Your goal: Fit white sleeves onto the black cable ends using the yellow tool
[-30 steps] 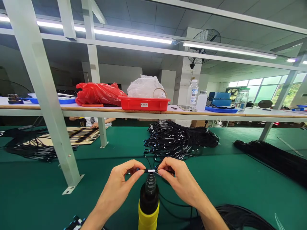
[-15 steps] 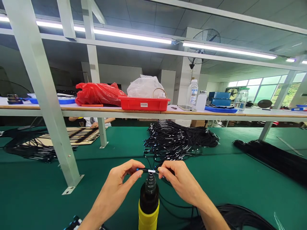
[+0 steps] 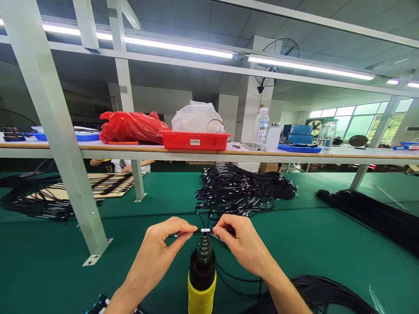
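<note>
Between my two hands a thin black cable with a white sleeve [image 3: 205, 230] is stretched level. My left hand [image 3: 163, 248] pinches it left of the sleeve, and my right hand [image 3: 242, 244] pinches it on the right. Just below the sleeve points the ribbed metal nozzle of a yellow and black heat gun [image 3: 202, 283], standing upright. Further black cable runs down behind my right hand. Beyond my hands lies a large heap of black cables [image 3: 235, 187] with white and blue ends.
A metal post [image 3: 75, 174] stands at the left. The shelf [image 3: 147, 153] holds a red tray [image 3: 195, 141], a red bag and bottles. More cable bundles [image 3: 369, 213] lie right, left and near the front. A person's hands show behind the left post.
The cable and its white sleeve have risen slightly off the nozzle. A blue end that showed at my left fingertips is no longer visible there. The whole view has shifted slightly.
</note>
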`<state>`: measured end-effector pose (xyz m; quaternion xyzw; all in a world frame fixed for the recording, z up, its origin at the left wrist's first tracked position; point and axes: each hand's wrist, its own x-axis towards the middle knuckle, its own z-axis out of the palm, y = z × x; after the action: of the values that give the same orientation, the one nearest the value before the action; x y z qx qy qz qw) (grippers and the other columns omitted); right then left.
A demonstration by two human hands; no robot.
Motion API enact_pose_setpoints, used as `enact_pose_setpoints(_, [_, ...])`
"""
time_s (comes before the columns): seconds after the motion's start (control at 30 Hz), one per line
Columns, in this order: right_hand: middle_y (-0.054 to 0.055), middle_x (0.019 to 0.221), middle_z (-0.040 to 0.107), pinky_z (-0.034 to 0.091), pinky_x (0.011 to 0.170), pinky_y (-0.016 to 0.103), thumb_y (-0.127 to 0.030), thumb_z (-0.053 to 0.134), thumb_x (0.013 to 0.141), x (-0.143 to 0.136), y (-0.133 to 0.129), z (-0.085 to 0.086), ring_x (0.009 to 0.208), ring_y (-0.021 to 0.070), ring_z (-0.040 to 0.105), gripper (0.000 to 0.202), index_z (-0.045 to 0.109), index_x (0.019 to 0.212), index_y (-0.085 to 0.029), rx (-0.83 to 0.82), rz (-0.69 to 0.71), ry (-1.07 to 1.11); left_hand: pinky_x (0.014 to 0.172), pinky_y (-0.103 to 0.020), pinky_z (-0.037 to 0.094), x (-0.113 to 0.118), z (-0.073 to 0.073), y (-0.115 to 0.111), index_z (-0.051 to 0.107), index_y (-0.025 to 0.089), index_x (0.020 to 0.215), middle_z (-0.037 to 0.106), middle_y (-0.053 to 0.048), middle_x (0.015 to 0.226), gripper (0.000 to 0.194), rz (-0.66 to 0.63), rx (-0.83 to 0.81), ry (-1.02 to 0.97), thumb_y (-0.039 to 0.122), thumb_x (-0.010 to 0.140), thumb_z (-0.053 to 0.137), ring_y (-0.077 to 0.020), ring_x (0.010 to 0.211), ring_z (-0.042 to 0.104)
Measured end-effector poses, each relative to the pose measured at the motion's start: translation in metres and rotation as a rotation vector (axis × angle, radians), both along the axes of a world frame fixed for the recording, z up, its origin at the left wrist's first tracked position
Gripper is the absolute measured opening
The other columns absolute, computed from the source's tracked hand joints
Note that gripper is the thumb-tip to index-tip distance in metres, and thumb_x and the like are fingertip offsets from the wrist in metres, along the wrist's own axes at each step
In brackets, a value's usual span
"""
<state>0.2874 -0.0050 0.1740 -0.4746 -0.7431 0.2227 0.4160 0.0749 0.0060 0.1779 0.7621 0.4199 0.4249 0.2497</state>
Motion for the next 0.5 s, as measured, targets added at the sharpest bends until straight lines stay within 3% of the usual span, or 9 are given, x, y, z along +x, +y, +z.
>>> enact_pose_setpoints(0.27, [-0.004,0.064,0.054,0.031,0.054,0.022,-0.022,0.054,0.091,-0.0009,0.0009,-0.0004,0.06,0.0116,0.044,0.02,0.06,0.072,-0.019,0.01,-0.012,0.008,0.072,-0.027,0.05,0.0001,-0.0043,0.0016,0.078,0.028,0.085,0.072,0.0,0.086,0.017,0.002,0.064,-0.017,0.026,0.085,0.061,-0.0177,0.08,0.067])
enact_pose_setpoints(0.5, [-0.004,0.066,0.053,0.03,0.054,0.022,-0.024,0.055,0.091,0.0011,-0.0034,0.0028,0.061,0.0109,0.044,0.017,0.059,0.075,-0.019,-0.013,0.011,0.029,0.074,-0.027,0.049,-0.0025,-0.0007,-0.0029,0.075,0.029,0.094,0.074,0.001,0.09,0.017,0.042,-0.02,0.049,0.035,0.087,0.061,-0.0195,0.084,0.067])
